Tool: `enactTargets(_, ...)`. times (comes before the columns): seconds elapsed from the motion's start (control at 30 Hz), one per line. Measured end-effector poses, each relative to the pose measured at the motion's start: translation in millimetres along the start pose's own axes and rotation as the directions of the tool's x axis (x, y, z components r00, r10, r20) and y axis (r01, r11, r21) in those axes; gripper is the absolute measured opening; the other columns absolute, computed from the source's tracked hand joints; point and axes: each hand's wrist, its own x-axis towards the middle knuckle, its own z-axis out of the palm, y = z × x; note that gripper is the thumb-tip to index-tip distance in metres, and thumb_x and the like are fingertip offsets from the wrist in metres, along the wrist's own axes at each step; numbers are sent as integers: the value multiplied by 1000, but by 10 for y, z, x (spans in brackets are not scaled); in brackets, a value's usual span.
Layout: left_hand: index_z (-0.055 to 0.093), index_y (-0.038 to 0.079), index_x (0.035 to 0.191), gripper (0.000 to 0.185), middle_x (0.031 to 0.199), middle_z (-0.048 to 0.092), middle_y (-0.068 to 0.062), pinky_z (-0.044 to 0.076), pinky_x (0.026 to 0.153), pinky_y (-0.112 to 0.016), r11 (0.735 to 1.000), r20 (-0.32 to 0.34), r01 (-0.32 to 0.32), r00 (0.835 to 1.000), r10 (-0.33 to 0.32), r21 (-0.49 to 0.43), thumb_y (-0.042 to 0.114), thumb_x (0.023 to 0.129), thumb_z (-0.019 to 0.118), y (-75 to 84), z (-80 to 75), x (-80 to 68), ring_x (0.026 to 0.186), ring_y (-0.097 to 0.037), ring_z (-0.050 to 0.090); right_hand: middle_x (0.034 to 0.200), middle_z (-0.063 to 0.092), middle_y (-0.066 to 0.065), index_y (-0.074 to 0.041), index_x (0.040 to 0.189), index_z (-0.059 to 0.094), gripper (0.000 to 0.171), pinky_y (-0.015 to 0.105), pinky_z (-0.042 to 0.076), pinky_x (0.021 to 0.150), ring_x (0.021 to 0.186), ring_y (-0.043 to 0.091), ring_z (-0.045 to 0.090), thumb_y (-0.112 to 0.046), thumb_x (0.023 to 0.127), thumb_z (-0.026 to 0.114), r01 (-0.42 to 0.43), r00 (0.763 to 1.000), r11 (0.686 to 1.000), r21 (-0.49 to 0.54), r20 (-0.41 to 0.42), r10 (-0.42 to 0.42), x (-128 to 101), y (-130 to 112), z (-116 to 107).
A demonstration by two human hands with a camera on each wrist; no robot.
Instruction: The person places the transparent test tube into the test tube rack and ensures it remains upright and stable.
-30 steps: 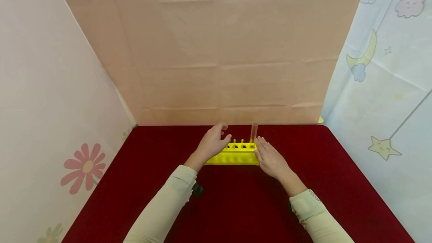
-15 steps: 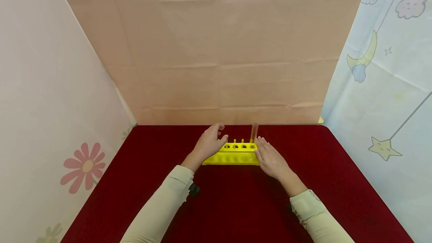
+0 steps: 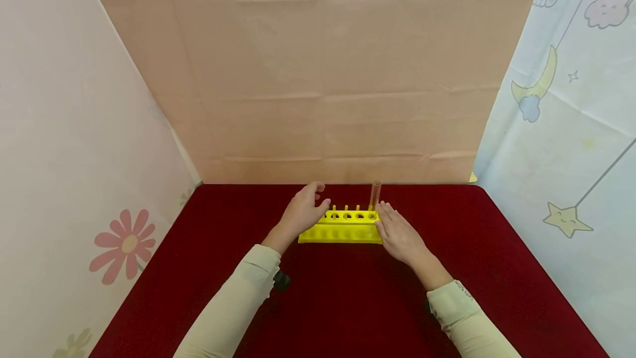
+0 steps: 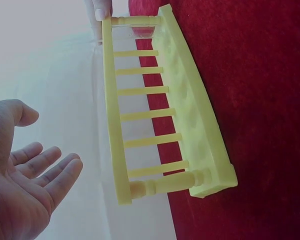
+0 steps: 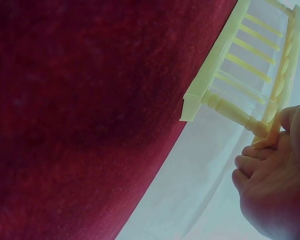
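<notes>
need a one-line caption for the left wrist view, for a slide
Open left hand beside the near end of a yellow rack on red cloth, apart from it.

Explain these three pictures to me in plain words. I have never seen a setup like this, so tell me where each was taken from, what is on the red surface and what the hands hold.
No machine here: a person works with two bare hands. The wide picture comes from a camera worn on the head, looking down at a table covered in red cloth. The other two come from cameras on the wrists, so they look tilted and very close.

On the cloth stands a yellow test tube rack with one clear test tube upright at its right end.

The left hand is open beside the rack's left end, holding nothing. The right hand rests against the right end, its fingers touching the rack by the tube.
</notes>
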Motion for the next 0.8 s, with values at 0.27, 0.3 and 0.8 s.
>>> enactTargets(0.27, 53, 8, 139, 46, 136, 60, -8, 54, 97, -45, 1000, -14, 7, 1000, -7, 5, 27, 99, 65, -47, -49, -23, 121, -30, 60, 162, 26, 27, 8, 155, 27, 55, 55, 24, 121, 150, 41, 25, -24, 111, 35, 11, 1000, 1000, -3, -16, -11, -2, 18, 18)
enactTargets(0.3, 53, 8, 138, 45, 136, 60, -8, 54, 97, -45, 1000, -17, 9, 1000, -9, 8, 26, 98, 65, -57, -53, -24, 121, -30, 60, 161, 26, 27, 8, 155, 27, 55, 55, 24, 121, 150, 41, 25, -24, 111, 36, 12, 1000, 1000, -3, -16, -12, -1, 19, 19)
enactTargets(0.8, 53, 8, 138, 46, 140, 58, -9, 52, 100, -46, 998, -22, 63, 998, -62, 25, 29, 98, 66, -130, -105, -61, 122, -30, 60, 162, 25, 26, 8, 155, 27, 56, 54, 24, 121, 151, 40, 24, -25, 111, 36, 5, 1000, 1000, 16, -12, -4, -6, 23, 3)
